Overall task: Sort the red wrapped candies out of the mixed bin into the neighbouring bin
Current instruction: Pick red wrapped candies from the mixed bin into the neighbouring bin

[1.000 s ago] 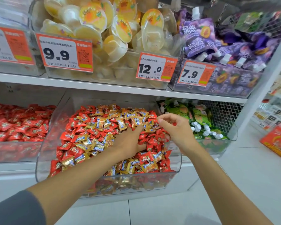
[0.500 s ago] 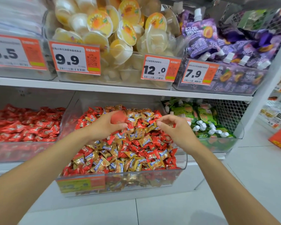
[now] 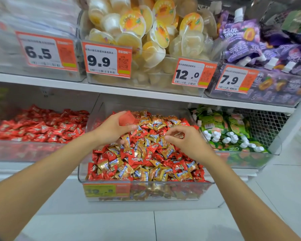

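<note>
holding a red wrapped candy [image 3: 127,118] between thumb and fingers, the left hand [image 3: 111,129] was raised over the back left part of the mixed bin [image 3: 146,190], closed on that piece, and there looked to be more wrappers tucked under its lower fingers, though i could not tell how many. the right hand [image 3: 186,141] hovered just above the heap with fingertips drawn together in a pinch; whether it actually had a wrapper between them i could not tell, the tips being blurred against the pile.

the mixed bin was heaped with red wrappers and gold wrapped candies [image 3: 156,122] jumbled together, red ones plentiful all across the surface, so the sorting seemed far from done. the neighbouring bin [image 3: 24,150] on the left, just beside the mixed one, held only red pieces.

judging from their look, these sweets would be light and small, the foil-like wrap crinkly and a bit slippery, with a firm lump in the middle. the flared twisted ends would give under a pinch and slide, so the surer hold would be across the fat middle of each piece, or a loose scoop of several against the palm. nothing about them looked fragile; the main risk seemed to be dragging a gold one along or dropping one over the low front wall.
</note>
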The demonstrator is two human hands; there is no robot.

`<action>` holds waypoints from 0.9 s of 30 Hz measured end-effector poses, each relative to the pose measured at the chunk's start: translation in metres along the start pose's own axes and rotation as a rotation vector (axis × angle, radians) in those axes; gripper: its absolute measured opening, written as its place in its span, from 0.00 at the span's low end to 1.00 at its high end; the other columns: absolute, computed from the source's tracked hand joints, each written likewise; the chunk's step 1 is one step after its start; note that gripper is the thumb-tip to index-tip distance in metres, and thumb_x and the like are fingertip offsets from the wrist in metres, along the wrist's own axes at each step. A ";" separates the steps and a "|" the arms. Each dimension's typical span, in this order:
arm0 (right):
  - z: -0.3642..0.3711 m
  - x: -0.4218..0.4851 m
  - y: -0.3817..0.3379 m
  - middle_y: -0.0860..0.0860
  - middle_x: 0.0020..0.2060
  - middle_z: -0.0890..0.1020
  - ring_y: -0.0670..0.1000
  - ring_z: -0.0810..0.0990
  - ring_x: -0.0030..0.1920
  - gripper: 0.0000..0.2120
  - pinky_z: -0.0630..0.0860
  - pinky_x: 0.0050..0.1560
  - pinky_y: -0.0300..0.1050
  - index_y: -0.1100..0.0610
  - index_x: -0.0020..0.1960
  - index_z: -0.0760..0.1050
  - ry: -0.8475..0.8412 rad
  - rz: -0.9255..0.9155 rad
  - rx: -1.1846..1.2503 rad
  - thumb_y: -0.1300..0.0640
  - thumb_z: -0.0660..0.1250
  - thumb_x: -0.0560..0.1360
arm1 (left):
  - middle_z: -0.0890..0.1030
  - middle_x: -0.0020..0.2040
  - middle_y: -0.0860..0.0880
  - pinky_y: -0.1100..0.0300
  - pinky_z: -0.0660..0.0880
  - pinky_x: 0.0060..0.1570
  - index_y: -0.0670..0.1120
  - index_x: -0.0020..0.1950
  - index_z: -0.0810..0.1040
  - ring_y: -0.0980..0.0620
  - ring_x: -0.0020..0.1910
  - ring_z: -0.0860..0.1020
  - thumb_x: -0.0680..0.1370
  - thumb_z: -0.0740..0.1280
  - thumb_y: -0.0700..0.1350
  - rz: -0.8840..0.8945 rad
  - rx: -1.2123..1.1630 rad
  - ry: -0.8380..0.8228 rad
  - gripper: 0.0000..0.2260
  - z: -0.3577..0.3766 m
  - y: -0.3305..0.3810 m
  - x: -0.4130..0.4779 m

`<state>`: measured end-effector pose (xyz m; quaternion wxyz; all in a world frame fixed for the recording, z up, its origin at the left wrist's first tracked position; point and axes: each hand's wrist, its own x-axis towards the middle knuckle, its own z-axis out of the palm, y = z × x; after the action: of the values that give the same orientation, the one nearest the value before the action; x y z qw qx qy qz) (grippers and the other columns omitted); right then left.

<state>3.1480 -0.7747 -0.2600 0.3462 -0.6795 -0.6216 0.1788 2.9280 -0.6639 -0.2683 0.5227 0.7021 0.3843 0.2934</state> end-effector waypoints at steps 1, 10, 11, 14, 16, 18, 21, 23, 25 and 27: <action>0.002 0.002 0.000 0.43 0.36 0.80 0.36 0.75 0.33 0.03 0.69 0.36 0.29 0.53 0.45 0.82 -0.006 -0.004 0.003 0.54 0.71 0.75 | 0.74 0.36 0.53 0.64 0.76 0.26 0.49 0.58 0.74 0.59 0.27 0.75 0.78 0.69 0.43 0.003 -0.009 0.002 0.10 -0.002 0.000 -0.001; 0.018 0.017 -0.013 0.42 0.34 0.79 0.34 0.74 0.30 0.03 0.68 0.33 0.28 0.55 0.45 0.82 -0.011 -0.022 0.084 0.56 0.70 0.76 | 0.72 0.41 0.43 0.62 0.79 0.30 0.42 0.55 0.74 0.52 0.36 0.76 0.77 0.69 0.43 0.058 0.000 0.078 0.10 -0.036 0.011 -0.007; 0.024 0.020 -0.018 0.42 0.34 0.79 0.34 0.74 0.29 0.03 0.67 0.33 0.28 0.56 0.46 0.82 -0.021 -0.028 0.094 0.56 0.70 0.76 | 0.71 0.40 0.43 0.63 0.78 0.29 0.42 0.54 0.73 0.53 0.33 0.75 0.77 0.69 0.42 0.065 0.005 0.098 0.09 -0.040 0.011 -0.008; 0.048 0.028 -0.032 0.43 0.39 0.79 0.35 0.75 0.34 0.05 0.68 0.36 0.29 0.55 0.49 0.81 -0.132 -0.050 0.059 0.54 0.69 0.77 | 0.72 0.42 0.42 0.63 0.78 0.28 0.41 0.55 0.73 0.50 0.33 0.74 0.77 0.68 0.42 0.074 0.026 0.140 0.10 -0.051 0.007 -0.012; 0.065 0.030 -0.040 0.43 0.46 0.80 0.41 0.77 0.44 0.09 0.72 0.45 0.35 0.53 0.54 0.80 -0.303 -0.056 -0.006 0.50 0.70 0.76 | 0.74 0.44 0.42 0.61 0.79 0.30 0.40 0.56 0.73 0.46 0.39 0.74 0.77 0.69 0.42 0.082 0.024 0.152 0.11 -0.058 0.003 -0.014; 0.080 0.030 -0.043 0.43 0.52 0.77 0.44 0.75 0.50 0.18 0.70 0.52 0.39 0.53 0.61 0.78 -0.520 -0.050 -0.111 0.47 0.71 0.74 | 0.75 0.44 0.42 0.60 0.80 0.31 0.41 0.56 0.74 0.45 0.41 0.75 0.77 0.69 0.42 0.094 0.006 0.155 0.10 -0.063 -0.002 -0.016; 0.085 0.032 -0.041 0.43 0.48 0.73 0.44 0.71 0.47 0.15 0.68 0.49 0.40 0.51 0.56 0.77 -0.627 -0.033 -0.131 0.49 0.74 0.72 | 0.76 0.44 0.42 0.61 0.80 0.31 0.41 0.56 0.74 0.47 0.40 0.76 0.77 0.69 0.41 0.107 -0.024 0.162 0.09 -0.065 -0.006 -0.018; 0.081 0.034 -0.038 0.47 0.44 0.73 0.46 0.71 0.41 0.10 0.69 0.45 0.41 0.51 0.44 0.73 -0.590 -0.024 -0.035 0.53 0.75 0.72 | 0.76 0.44 0.42 0.61 0.80 0.33 0.41 0.55 0.75 0.50 0.39 0.77 0.77 0.69 0.41 0.111 -0.047 0.172 0.09 -0.066 -0.008 -0.017; 0.077 0.034 -0.035 0.49 0.41 0.74 0.44 0.71 0.35 0.11 0.70 0.40 0.39 0.53 0.41 0.70 -0.535 -0.012 0.053 0.57 0.73 0.73 | 0.76 0.44 0.42 0.60 0.81 0.34 0.42 0.55 0.75 0.50 0.40 0.77 0.77 0.69 0.41 0.110 -0.052 0.171 0.09 -0.066 -0.009 -0.016; 0.074 0.031 -0.034 0.54 0.46 0.78 0.41 0.72 0.29 0.08 0.71 0.33 0.36 0.56 0.47 0.72 -0.493 0.039 0.160 0.59 0.71 0.75 | 0.75 0.44 0.42 0.60 0.81 0.34 0.42 0.54 0.75 0.51 0.40 0.77 0.77 0.69 0.41 0.111 -0.054 0.167 0.08 -0.065 -0.009 -0.015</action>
<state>3.0792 -0.7264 -0.2818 0.2332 -0.5977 -0.6581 0.3940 2.8648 -0.6418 -0.2590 0.4905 0.6812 0.3790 0.3895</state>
